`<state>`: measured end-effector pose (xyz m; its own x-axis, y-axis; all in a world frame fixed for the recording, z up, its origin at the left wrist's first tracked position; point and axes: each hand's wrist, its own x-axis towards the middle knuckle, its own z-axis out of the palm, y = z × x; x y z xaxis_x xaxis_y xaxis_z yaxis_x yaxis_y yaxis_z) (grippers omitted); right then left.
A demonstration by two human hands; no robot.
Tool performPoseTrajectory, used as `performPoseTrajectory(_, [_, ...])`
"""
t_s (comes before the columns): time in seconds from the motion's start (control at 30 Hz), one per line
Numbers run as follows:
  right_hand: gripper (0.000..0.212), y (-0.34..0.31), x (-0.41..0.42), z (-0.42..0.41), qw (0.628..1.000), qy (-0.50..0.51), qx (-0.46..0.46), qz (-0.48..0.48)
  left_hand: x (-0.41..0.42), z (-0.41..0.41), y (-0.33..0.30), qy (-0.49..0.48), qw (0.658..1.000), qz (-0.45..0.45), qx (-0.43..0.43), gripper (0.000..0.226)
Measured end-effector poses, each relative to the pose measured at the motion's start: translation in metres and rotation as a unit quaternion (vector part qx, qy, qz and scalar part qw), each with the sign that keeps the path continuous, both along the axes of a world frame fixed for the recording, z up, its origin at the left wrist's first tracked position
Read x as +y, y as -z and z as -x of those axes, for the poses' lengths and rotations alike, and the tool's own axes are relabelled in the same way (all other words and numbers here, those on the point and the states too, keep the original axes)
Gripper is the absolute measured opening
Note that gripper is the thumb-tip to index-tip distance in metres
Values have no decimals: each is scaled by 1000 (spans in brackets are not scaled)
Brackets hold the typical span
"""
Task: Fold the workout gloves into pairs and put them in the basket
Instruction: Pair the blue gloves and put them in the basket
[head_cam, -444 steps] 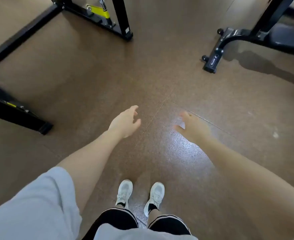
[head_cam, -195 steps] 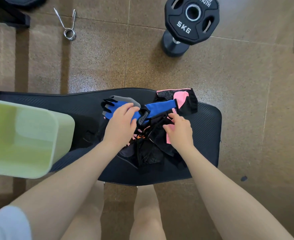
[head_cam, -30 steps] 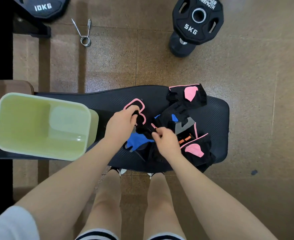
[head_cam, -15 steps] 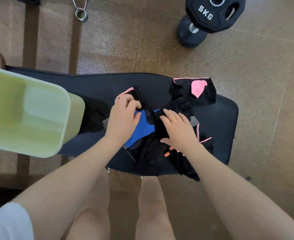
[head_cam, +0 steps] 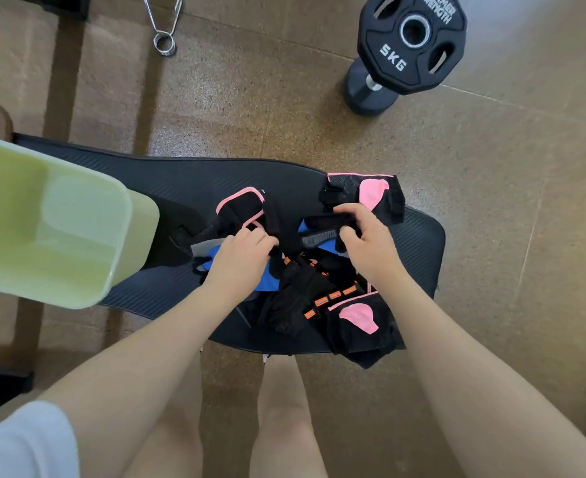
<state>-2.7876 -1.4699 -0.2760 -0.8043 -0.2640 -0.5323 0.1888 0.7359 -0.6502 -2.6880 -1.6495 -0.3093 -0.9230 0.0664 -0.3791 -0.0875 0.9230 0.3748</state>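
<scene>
A heap of workout gloves lies on a black padded bench (head_cam: 181, 188). My left hand (head_cam: 240, 257) pinches a black glove with pink trim (head_cam: 241, 207), above a blue glove (head_cam: 265, 282). My right hand (head_cam: 367, 243) grips the black strap of another blue glove (head_cam: 319, 232). A black and pink glove (head_cam: 376, 194) lies at the far right of the heap. A second black and pink glove (head_cam: 357, 322) lies at the near right. A black glove with orange stripes (head_cam: 305, 294) sits in the middle. The pale green basket (head_cam: 88, 236) stands empty on the bench's left.
A 5 kg dumbbell (head_cam: 409, 50) stands on the brown floor beyond the bench on the right. A metal spring clip (head_cam: 164, 29) lies on the floor at the far left. My bare legs (head_cam: 284, 408) show below the bench's near edge.
My right hand has moved up from the middle of the heap and closed on a glove strap. My left hand has slid down and right. The near pink glove is uncovered.
</scene>
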Motion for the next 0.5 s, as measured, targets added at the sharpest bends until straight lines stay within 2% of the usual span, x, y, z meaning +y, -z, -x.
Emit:
performPoseTrajectory(0.17, [6,-30,6,1,994,-91,-61,23,-19,-9,-11,84,996,-43,-5,15])
performPoseTrajectory(0.27, [22,-41,4,4,962,-159,-212,67,-25,-12,-15,106,991,-80,-4,11])
performPoseTrajectory(0.33, [41,-30,-4,0,938,-201,-278,46,-28,-13,-13,90,991,-100,-21,14])
performPoseTrajectory(0.4, [45,-7,-14,-9,941,-232,-245,-16,-30,-15,-9,46,992,-104,-47,20])
performPoseTrajectory(0.5, [23,22,-28,-22,958,-247,-106,-100,-35,-17,-4,-5,991,-114,-71,21])
